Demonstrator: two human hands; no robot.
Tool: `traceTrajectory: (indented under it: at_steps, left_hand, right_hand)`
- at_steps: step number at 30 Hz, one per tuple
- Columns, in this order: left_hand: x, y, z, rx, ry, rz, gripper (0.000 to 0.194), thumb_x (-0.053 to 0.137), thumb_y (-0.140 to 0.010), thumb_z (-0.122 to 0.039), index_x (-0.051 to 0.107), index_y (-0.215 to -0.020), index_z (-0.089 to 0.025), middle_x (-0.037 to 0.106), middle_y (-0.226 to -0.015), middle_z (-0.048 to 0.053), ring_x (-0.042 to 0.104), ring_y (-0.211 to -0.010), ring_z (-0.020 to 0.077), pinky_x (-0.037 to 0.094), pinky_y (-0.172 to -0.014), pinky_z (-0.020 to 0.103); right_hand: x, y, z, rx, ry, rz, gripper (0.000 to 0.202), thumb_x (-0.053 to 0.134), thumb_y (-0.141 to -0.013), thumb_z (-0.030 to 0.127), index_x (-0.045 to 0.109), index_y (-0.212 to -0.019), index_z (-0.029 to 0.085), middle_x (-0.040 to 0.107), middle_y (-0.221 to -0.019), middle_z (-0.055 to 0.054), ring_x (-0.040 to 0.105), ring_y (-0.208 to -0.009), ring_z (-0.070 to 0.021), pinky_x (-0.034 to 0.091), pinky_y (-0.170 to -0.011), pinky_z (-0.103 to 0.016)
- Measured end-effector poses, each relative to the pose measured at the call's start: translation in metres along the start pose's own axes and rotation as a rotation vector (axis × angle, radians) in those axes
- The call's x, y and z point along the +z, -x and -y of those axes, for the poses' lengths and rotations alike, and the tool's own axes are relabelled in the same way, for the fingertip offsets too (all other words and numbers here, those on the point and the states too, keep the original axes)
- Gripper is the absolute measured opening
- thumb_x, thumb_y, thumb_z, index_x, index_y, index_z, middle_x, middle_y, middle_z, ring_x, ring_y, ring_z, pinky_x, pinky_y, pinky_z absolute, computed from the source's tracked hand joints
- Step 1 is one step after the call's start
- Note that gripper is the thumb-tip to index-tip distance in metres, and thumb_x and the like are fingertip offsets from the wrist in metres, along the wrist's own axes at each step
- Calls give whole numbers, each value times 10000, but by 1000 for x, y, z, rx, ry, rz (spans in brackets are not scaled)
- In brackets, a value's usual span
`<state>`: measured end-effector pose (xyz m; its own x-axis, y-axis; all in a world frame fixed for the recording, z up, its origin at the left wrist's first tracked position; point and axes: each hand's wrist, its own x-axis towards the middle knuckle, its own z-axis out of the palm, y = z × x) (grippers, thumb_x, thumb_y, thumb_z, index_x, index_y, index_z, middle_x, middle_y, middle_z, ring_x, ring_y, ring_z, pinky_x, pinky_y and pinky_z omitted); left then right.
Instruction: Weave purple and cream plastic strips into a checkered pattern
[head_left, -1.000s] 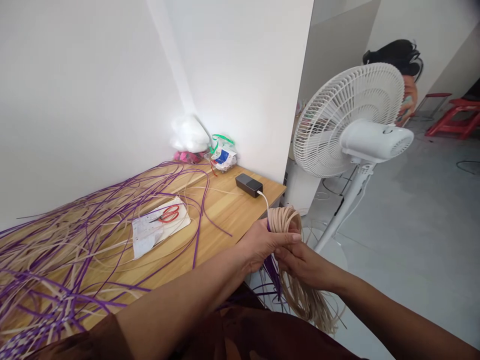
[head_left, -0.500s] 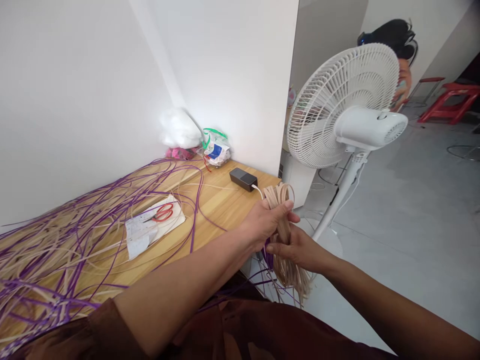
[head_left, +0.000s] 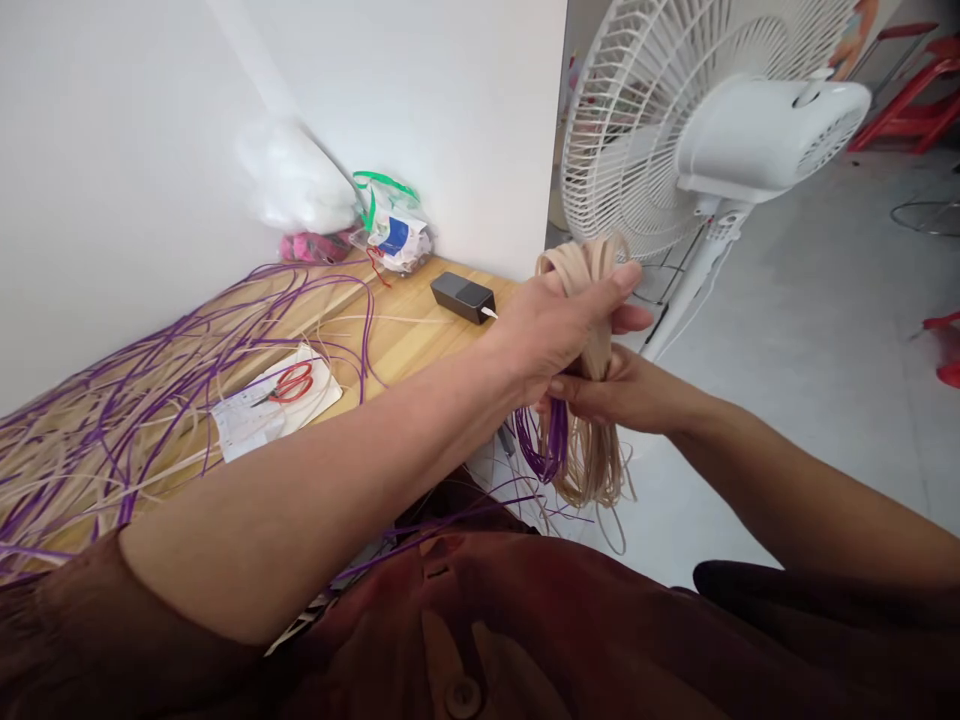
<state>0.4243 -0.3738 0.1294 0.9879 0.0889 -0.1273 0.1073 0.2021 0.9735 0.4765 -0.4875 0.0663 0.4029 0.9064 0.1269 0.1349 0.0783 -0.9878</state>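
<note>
Head camera view: a person's two bare hands hold a thick, folded bundle of flat, beige, plastic-looking strips point(head_left: 589, 262), raised over the floor just beyond the right side of a light wooden table point(head_left: 409, 345). The left hand point(head_left: 566, 320) grips it just below the looped top, thumb lying along the front and fingers curled behind. The right hand point(head_left: 637, 390) is closed on the bundle lower down, thumb across its front; its fingertips behind are hidden. A looped hank of thin, glossy purple strands point(head_left: 553, 445) hangs under the hands, beside the beige loops. The step in hand seems to be gathering and squaring up the bundle. To do it well, the left grip should be firm enough to stop the top loops slipping, yet light enough not to crease the strips. The right hand would do best pressing them flat and parallel, drawing stray loops inward. The purple hank is probably best held apart, so the two colours do not tangle. The white standing fan point(head_left: 750, 135) is near the looped top, so loose ends should stay clear of its grille.
</note>
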Motion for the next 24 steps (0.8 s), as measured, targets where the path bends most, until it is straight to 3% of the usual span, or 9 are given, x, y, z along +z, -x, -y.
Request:
traceTrajectory:
  at_steps: [3, 7, 12, 15, 19, 24]
  left_hand:
    - [9, -5, -10, 45, -67, 42, 304, 591, -894, -418, 573, -869, -116, 678, -812, 59, 570, -506, 83, 514, -590, 280]
    - [15, -13, -17, 114, -86, 116, 328, 595, -891, -415, 597, -959, -94, 676, -771, 32, 685, -806, 166, 525, -772, 304]
    - [12, -22, -15, 134, -121, 232, 275, 616, -887, -349, 611, -939, -80, 666, -794, 39, 692, -920, 229, 524, -796, 331]
    - [7, -24, -9, 111, -106, 290, 227, 663, -854, -269, 608, -1006, -109, 665, -837, 16, 680, -973, 219, 517, -824, 310]
    - [0, -24, 1, 48, -96, 334, 245, 697, -816, -273, 605, -1010, -156, 671, -810, -5, 686, -880, 154, 534, -752, 237]
    - [-12, -20, 9, -45, -115, 343, 285, 712, -803, -343, 614, -990, -152, 698, -831, 29, 665, -689, 118, 493, -536, 171]
  right_hand:
    - [-19, 4, 6, 1, 142, -48, 372, 648, -859, 522, 654, -812, 153, 651, -764, -39, 612, -740, -154, 520, -707, -291]
    - [-35, 10, 7, -55, 301, -113, 366, 644, -864, 528, 668, -829, 164, 668, -810, -48, 629, -785, -173, 527, -720, -296]
    - [-34, 11, 4, -126, 354, -211, 393, 626, -876, 533, 634, -756, 159, 612, -692, -32, 586, -659, -144, 494, -589, -266]
    - [-30, 10, 3, -152, 342, -198, 415, 601, -894, 532, 611, -719, 156, 581, -666, -26, 557, -623, -123, 469, -551, -246]
    - [-22, 8, 1, -100, 235, -189, 438, 585, -897, 546, 578, -687, 162, 548, -625, -15, 511, -572, -103, 432, -499, -226]
    - [-11, 6, -4, -32, 117, -184, 434, 632, -852, 567, 589, -708, 160, 568, -616, -8, 488, -538, -92, 429, -490, -218]
